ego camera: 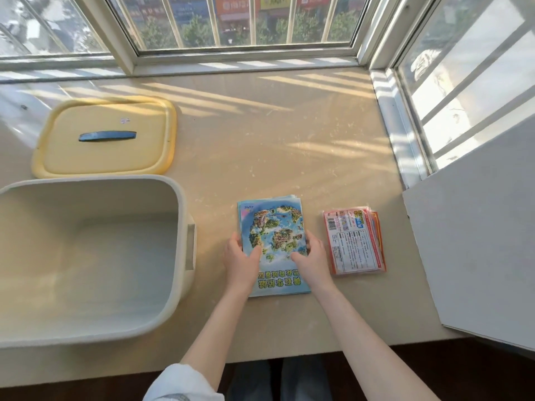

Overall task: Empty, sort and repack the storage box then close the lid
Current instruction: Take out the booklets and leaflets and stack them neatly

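A white storage box (185,227) stands at the left with nothing inside it. Behind it the yellow lid (104,157) with a dark blue handle lies flat on the sill. A stack of blue booklets (272,227) with a map picture on top lies in the middle. My left hand (241,259) grips the stack's left edge, thumb on the cover. My right hand (314,260) grips its right edge the same way. To the right lies a stack of red and pink packets (354,241) in clear plastic, apart from both hands.
The beige window sill (275,134) runs back to the window frames at the rear and right. A grey board (477,241) leans over the sill's right end. The sill's front edge is just below my forearms.
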